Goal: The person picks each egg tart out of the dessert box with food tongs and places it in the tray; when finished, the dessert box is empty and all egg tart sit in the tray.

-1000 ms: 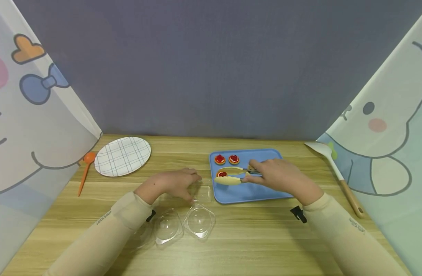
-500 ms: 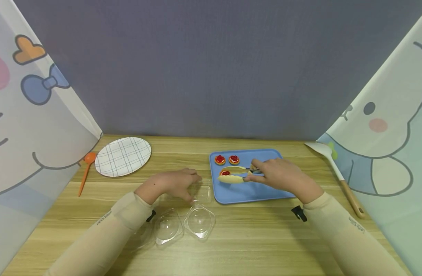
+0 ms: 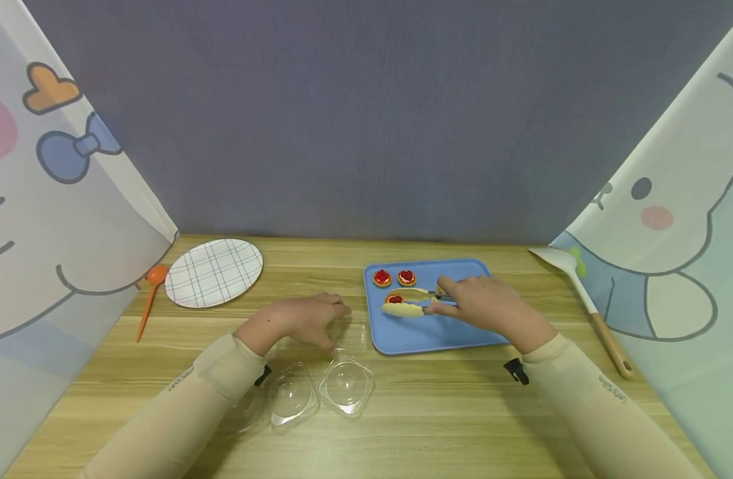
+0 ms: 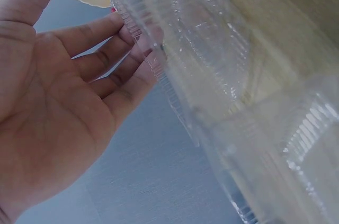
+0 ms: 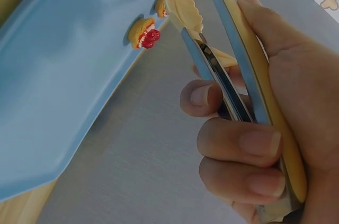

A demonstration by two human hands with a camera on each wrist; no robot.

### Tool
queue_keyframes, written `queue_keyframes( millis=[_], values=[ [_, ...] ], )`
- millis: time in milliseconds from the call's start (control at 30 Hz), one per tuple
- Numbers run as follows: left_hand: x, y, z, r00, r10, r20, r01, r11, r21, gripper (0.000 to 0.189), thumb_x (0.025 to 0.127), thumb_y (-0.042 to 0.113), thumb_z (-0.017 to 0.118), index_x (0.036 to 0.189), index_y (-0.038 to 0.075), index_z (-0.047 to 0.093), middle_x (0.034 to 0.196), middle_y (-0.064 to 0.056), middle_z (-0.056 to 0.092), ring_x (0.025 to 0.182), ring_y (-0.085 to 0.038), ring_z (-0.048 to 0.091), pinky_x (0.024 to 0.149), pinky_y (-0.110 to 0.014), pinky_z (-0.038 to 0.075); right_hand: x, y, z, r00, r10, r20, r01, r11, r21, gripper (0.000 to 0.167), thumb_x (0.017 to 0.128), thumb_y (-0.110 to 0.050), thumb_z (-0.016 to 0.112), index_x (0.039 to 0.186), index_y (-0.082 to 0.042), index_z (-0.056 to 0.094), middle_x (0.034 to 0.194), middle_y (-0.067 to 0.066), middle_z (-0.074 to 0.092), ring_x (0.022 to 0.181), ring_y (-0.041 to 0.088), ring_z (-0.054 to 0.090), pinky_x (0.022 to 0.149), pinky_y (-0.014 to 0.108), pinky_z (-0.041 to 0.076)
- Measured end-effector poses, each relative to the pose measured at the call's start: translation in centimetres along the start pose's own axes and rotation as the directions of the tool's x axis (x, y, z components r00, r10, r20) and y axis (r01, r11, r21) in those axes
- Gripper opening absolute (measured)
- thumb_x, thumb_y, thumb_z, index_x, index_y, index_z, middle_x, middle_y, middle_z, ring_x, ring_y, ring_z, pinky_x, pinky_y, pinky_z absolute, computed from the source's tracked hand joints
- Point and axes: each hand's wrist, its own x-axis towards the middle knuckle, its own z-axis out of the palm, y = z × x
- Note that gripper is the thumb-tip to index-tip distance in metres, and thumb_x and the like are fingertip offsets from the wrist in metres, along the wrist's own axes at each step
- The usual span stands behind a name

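Note:
My right hand (image 3: pixel 480 303) grips food tongs (image 5: pixel 241 60) with cream-coloured tips and yellow handles. The tips straddle a small red-topped tart (image 3: pixel 394 300) over the blue tray (image 3: pixel 426 339); whether they press on it I cannot tell. Two similar tarts, a left one (image 3: pixel 382 277) and a right one (image 3: pixel 406 277), sit at the tray's back left. Beside the tray's left edge, my left hand (image 3: pixel 303 322) holds a clear plastic box (image 3: pixel 353 332) between thumb and fingers. In the left wrist view its fingertips lie against the ridged rim, with the thumb tip out of frame.
Several clear domed lids, one (image 3: pixel 345 384) near the box, lie toward the front. A checked oval plate (image 3: pixel 213 273) and an orange spoon (image 3: pixel 151 299) are at the left. A white spatula with a wooden handle (image 3: pixel 608 342) lies far right. Fabric walls enclose the table.
The tongs and the tart between their tips have shifted slightly to the right on the tray, and the tips have drawn closer together. The left hand has stayed put on the box.

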Motion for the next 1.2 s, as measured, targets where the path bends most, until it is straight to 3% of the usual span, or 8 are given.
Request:
queue_keyframes(
  millis=[500,833,1200],
  values=[
    [0.1,-0.1,0.1,1.000,0.010,-0.002,-0.010,1.000,-0.009,0.086,0.086,0.033,0.088,0.156,0.002,0.050,0.164,-0.019,0.046,0.156,-0.038,0.040,0.128,-0.051,0.038,0.5,-0.3,1.2,0.995,0.007,-0.095,-0.013,0.998,-0.069,0.052,0.103,-0.064,0.057,0.117,-0.014,0.060,0.061,-0.003,0.054,0.053,0.016,0.049,0.047,0.032,0.036],
    [0.2,-0.3,0.3,1.000,0.003,-0.004,-0.003,1.000,-0.013,0.088,0.086,0.035,0.088,0.157,0.003,0.049,0.165,-0.018,0.045,0.156,-0.037,0.039,0.128,-0.051,0.038,0.7,-0.5,1.5,0.987,0.010,-0.162,-0.027,0.994,-0.104,0.047,0.103,-0.061,0.059,0.109,-0.015,0.059,0.061,-0.001,0.053,0.053,0.018,0.050,0.047,0.038,0.041],
    [0.1,-0.2,0.1,1.000,0.009,0.001,-0.009,1.000,-0.015,0.087,0.086,0.035,0.088,0.157,0.002,0.049,0.167,-0.021,0.043,0.159,-0.040,0.036,0.130,-0.053,0.035,0.8,-0.4,1.9,0.975,-0.008,-0.222,-0.026,0.989,-0.147,0.046,0.102,-0.060,0.063,0.110,-0.015,0.060,0.059,-0.002,0.052,0.050,0.017,0.047,0.046,0.038,0.043]
  ],
)
